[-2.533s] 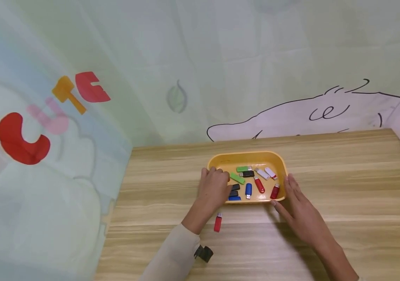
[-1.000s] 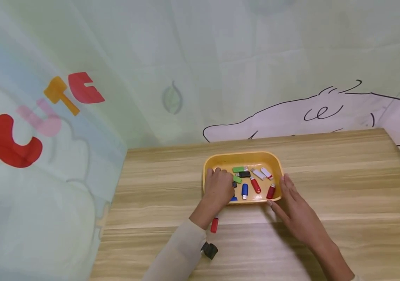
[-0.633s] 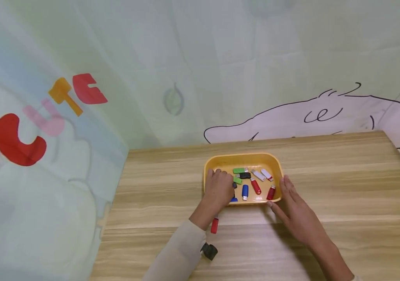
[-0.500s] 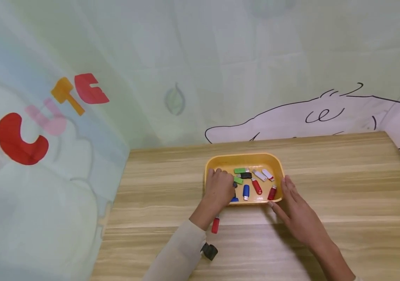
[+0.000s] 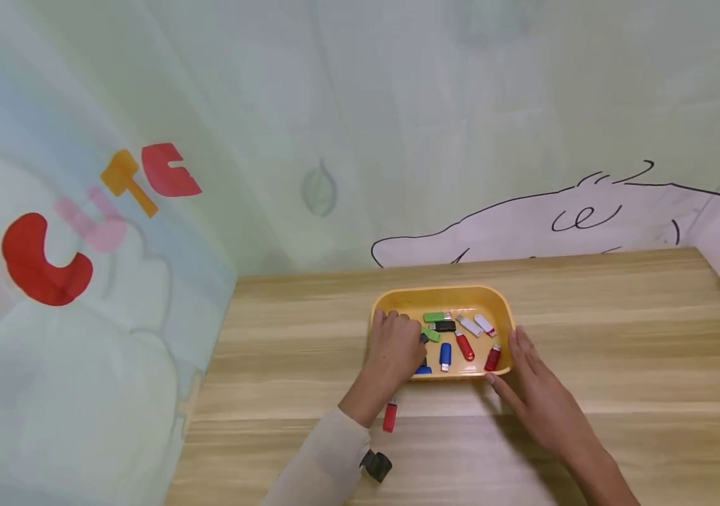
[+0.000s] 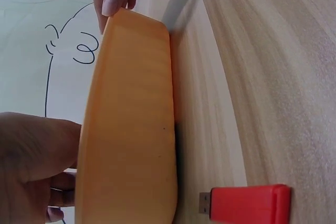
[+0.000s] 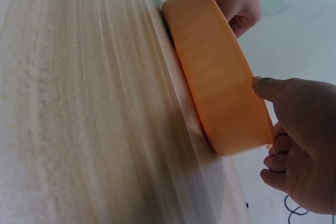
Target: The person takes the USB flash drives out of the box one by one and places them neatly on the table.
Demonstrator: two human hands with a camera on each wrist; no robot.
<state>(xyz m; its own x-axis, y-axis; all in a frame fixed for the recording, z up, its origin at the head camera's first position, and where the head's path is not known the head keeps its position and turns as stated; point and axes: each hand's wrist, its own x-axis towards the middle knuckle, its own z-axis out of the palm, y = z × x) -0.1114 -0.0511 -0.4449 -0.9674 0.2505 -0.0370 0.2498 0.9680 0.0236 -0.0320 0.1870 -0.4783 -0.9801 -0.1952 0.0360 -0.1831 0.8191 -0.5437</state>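
On the table [image 5: 625,330], left hand [image 5: 395,348] dips into tray [image 5: 454,298], right hand [image 5: 546,400] holds it.

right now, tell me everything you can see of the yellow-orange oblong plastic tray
The yellow-orange oblong plastic tray is shallow, with rounded corners and a thin rim; its outer wall looks smooth, with tiny dark specks. It sits upright on the wood-grain table, long sides running across the head view. Inside lie small USB sticks in green, black, white, red and blue. The right hand touches its near right corner, thumb at the rim; the left hand reaches in, hiding part of the left end.
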